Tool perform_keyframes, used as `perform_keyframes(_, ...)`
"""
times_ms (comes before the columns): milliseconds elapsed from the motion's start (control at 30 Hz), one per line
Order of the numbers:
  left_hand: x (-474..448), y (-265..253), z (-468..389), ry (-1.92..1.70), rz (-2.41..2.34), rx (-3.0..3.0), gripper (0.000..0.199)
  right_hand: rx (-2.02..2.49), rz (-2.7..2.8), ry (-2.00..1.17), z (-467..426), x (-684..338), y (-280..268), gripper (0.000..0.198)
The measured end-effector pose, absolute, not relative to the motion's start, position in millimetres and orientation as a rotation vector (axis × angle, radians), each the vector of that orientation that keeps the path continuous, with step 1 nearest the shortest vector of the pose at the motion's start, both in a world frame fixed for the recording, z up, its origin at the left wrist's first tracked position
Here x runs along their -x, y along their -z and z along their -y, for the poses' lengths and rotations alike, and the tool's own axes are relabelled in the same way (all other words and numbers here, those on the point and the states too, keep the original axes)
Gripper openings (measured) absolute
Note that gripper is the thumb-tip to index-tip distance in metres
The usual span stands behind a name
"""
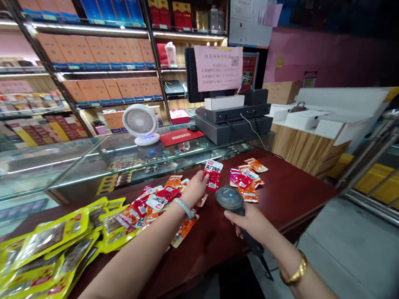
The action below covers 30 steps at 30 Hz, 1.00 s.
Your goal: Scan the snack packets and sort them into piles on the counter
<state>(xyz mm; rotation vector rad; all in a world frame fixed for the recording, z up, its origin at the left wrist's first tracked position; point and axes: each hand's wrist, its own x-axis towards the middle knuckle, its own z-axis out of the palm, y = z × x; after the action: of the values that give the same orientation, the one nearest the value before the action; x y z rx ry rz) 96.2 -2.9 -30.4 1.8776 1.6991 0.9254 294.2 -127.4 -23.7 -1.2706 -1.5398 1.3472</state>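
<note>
My left hand (197,186) pinches a red and white snack packet (213,175) by its left edge, holding it up over the dark red table (287,189). In my right hand (251,221) is a dark barcode scanner (230,198) with a blue light on top, its head just right of and below the packet. Below my left forearm lies a loose heap of red and orange snack packets (159,204). A smaller pile of orange and red packets (247,179) rests beyond the scanner. Yellow bags (54,244) of brown food are stacked at the left.
Behind the table runs a glass display counter (90,158), bearing a white fan (141,121), a red mat (181,137) and a dark cash register (233,122) with a monitor (195,74). Shelves of boxes (99,50) stand beyond. A metal railing (376,160) is at the right.
</note>
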Motion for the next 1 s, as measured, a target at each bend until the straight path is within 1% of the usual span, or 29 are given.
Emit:
perform_keyframes(133, -59, 24, 27, -0.986, -1.772, -1.852, 0.024, 1.225, 1.581, -1.381, 131, -270, 22, 0.031)
perform_keyframes(300, -18, 24, 56, -1.123, -1.79, -1.768, 0.016, 1.151, 1.694, -1.453, 137, -239, 16, 0.034)
perform_keyframes(400, 4, 20, 76, -1.129, -1.889, -1.766, 0.017, 1.104, 1.724, -1.521, 141, -220, 15, 0.036)
perform_keyframes(600, 57, 8, 110, -0.966, -2.281, -1.721, 0.029, 1.066, 1.745, -1.607, 148, -187, 16, 0.044)
perform_keyframes(733, 86, 17, 124, -0.751, -2.524, -1.591, 0.041, 1.073, 1.701, -1.679, 153, -172, 22, 0.05)
perform_keyframes(867, 97, 26, 135, -0.558, -2.659, -1.664, 0.053, 1.075, 1.702, -1.69, 154, -168, 28, 0.049)
perform_keyframes(1000, 87, 17, 143, -0.532, -2.75, -1.782, 0.05, 1.079, 1.715, -1.654, 154, -175, 25, 0.043)
